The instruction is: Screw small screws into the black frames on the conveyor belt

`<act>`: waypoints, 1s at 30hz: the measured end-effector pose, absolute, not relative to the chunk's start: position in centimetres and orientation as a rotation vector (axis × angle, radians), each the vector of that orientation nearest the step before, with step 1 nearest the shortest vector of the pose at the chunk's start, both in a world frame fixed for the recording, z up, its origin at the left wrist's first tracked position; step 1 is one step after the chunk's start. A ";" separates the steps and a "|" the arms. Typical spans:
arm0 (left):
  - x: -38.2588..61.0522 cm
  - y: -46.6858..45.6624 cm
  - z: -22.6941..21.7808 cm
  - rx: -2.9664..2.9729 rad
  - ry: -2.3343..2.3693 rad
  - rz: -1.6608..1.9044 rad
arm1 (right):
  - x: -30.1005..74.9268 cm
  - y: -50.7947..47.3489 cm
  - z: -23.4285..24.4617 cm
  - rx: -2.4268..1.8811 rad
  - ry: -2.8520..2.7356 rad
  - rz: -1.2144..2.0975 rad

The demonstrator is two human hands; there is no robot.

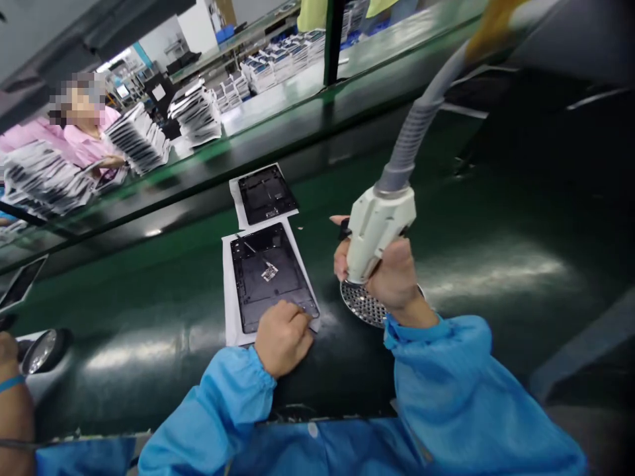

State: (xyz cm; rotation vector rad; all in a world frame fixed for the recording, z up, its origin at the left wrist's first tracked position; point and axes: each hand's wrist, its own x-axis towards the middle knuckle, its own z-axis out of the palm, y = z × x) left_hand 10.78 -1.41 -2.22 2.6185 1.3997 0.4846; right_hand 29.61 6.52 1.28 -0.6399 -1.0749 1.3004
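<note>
The right hand is wrapped around a pale hose-fed handpiece, upright but slightly tilted above a perforated metal disc; the left hand, fingers curled, rests at the lower edge of the nearer tablet housing, and whether it pinches that edge I cannot tell. The handpiece looks rigid and fairly light, though the corrugated hose would probably drag on it; its body seems the place to grip. The nearer housing, on a white sheet just left of the disc, looks thin, stiff, smooth enough to slide and easily scratched, so it is best taken by its outer rim, away from the small circuit board, likely the most fragile part. Counted: one handpiece, one hose, one disc, one such board, and two housings, the farther housing lying just beyond on a second white sheet. Farther out on the green bench, one co-worker's hand shows at the left; the stacks across the way are too many to count.
</note>
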 end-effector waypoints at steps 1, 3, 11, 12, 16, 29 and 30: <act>11.2 -1.6 -2.3 2.592 1.373 0.421 | 29.7 6.6 1.3 -0.668 -1.078 1.295; 11.4 -1.7 -2.2 2.511 1.343 0.360 | 29.9 6.8 1.3 -0.710 -1.089 1.289; 9.5 -1.0 -1.0 2.417 1.333 0.117 | 31.0 7.0 1.4 -0.764 -1.027 1.276; 9.4 -0.9 -1.0 2.413 1.335 0.097 | 31.1 6.9 1.3 -0.762 -1.027 1.254; 9.4 -1.0 -0.9 2.399 1.358 0.082 | 31.5 6.4 0.5 -0.738 -1.034 1.170; 9.3 -1.6 -1.2 2.507 1.259 0.127 | 30.9 6.2 -0.9 -0.695 -1.017 1.163; 9.7 -1.8 -1.6 2.548 1.258 0.177 | 30.9 6.2 -0.9 -0.703 -1.016 1.160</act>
